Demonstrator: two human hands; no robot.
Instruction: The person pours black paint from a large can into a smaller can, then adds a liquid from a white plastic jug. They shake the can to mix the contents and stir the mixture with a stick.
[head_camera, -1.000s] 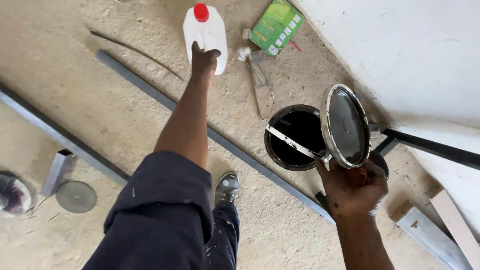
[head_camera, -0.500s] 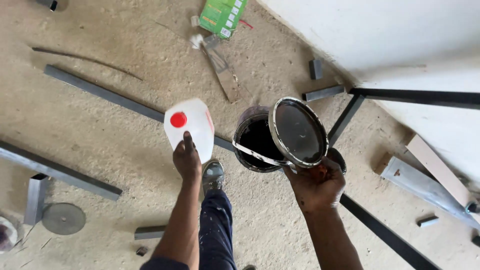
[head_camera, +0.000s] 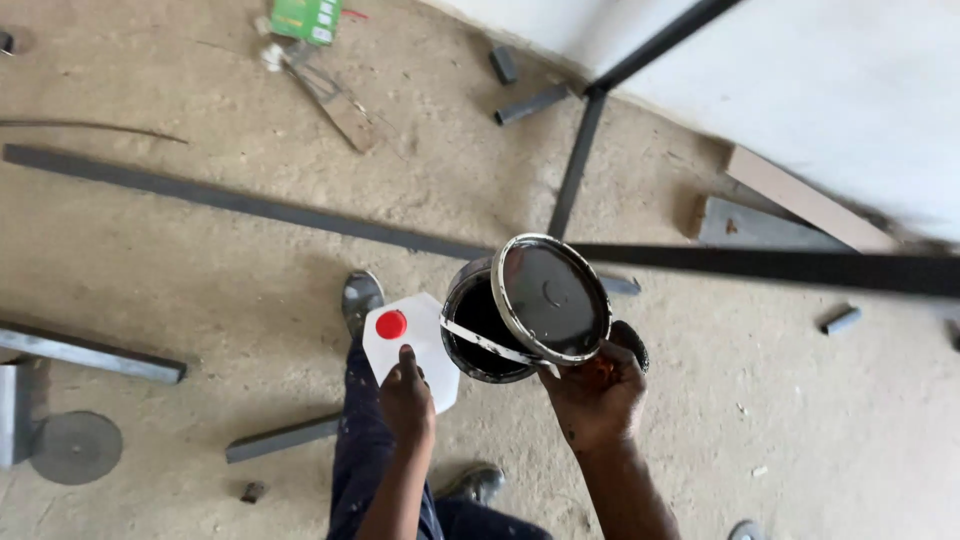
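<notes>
— What's the room like?
— Dusty concrete floor (head_camera: 180, 290), white wall (head_camera: 830, 90), a green box (head_camera: 305, 18) far off.
— The hands?
— Left hand (head_camera: 405, 400) closed on a white jug (head_camera: 410, 345); right hand (head_camera: 595, 390) grips a black paint can (head_camera: 485, 320) and its lid (head_camera: 550, 298).

Seen from above, near the frame's centre, the left hand (head_camera: 407, 395) gripped a white plastic jug (head_camera: 418, 345) with a red cap (head_camera: 391, 324), held just left of an open can of black paint (head_camera: 478, 318). The right hand (head_camera: 597, 392) held that can together with its round lid (head_camera: 552, 298), tilted over the can's right rim, and a pale stick (head_camera: 487, 343) across the opening. A long dark metal bar (head_camera: 230, 205) lay on the sandy concrete floor (head_camera: 200, 290); a green box (head_camera: 305, 18) sat at the upper left.
</notes>
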